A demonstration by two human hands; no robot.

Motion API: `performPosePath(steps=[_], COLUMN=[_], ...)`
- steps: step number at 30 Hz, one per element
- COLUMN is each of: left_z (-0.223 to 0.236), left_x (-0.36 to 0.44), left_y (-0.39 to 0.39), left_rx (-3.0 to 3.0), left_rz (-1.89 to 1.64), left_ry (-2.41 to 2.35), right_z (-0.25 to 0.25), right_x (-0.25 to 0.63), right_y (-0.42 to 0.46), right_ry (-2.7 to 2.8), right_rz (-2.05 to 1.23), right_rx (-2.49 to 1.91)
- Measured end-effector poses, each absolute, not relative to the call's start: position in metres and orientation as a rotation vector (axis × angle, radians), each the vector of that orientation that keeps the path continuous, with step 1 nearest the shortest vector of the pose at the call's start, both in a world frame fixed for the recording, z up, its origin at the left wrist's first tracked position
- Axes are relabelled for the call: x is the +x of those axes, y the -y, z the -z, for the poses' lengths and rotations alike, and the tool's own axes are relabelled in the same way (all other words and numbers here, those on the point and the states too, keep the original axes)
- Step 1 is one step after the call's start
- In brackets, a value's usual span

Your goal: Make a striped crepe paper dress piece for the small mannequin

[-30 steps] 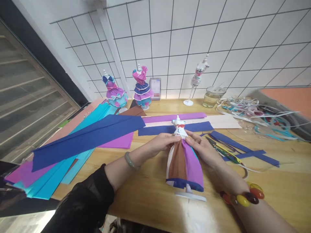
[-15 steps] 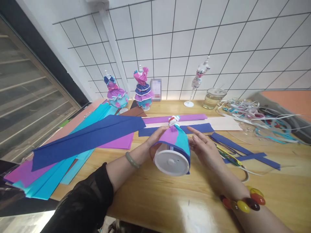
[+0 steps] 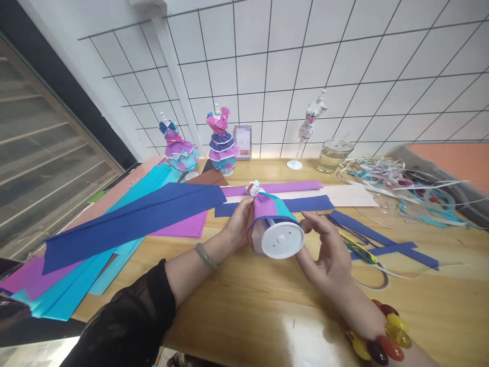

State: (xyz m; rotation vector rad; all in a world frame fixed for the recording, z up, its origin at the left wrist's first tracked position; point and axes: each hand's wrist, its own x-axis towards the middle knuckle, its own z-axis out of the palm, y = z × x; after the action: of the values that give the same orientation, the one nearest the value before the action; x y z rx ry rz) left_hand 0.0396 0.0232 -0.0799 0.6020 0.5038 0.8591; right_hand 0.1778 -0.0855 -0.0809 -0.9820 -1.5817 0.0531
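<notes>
A small dress-form mannequin (image 3: 266, 206) is tilted back, so its round white base (image 3: 282, 240) faces me. Its paper skirt has purple and turquoise panels with a dark blue hem. My left hand (image 3: 237, 225) is closed around its waist and left side; some of those fingers are hidden behind the skirt. Beside the base, my right hand (image 3: 329, 251) is open, with thumb and fingers curved apart. The thumb tip is close to the rim; whether it touches I cannot tell.
Blue paper (image 3: 133, 216) and turquoise sheets are stacked at left. Two dressed mannequins (image 3: 221, 145) and a bare one (image 3: 312, 122) stand along the wall. A glass cup (image 3: 333, 155), tangled ribbons (image 3: 382, 173), scissors (image 3: 359, 250) and blue strips (image 3: 385, 237) are on the right.
The mannequin has tipped and turned, its base swinging right and up while its top shifted left. My right hand has drawn back slightly, its fingers now more curled.
</notes>
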Motion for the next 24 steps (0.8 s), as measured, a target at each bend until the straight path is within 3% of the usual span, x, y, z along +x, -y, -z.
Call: performPosePath(steps=[13,24], left_z=[0.105,0.098], left_x=[0.039,0.035], left_y=[-0.035,-0.039], left_rx=[0.597,0.650], left_rz=[-0.951,-0.992], left_ry=[-0.432,-0.417], right_z=[0.088,0.090], right_x=[0.185,0.186], right_y=[0.083,0.085], right_ry=[1.623,1.566], right_rz=[0.343,0.396], right_rx=[-1.186,-1.251])
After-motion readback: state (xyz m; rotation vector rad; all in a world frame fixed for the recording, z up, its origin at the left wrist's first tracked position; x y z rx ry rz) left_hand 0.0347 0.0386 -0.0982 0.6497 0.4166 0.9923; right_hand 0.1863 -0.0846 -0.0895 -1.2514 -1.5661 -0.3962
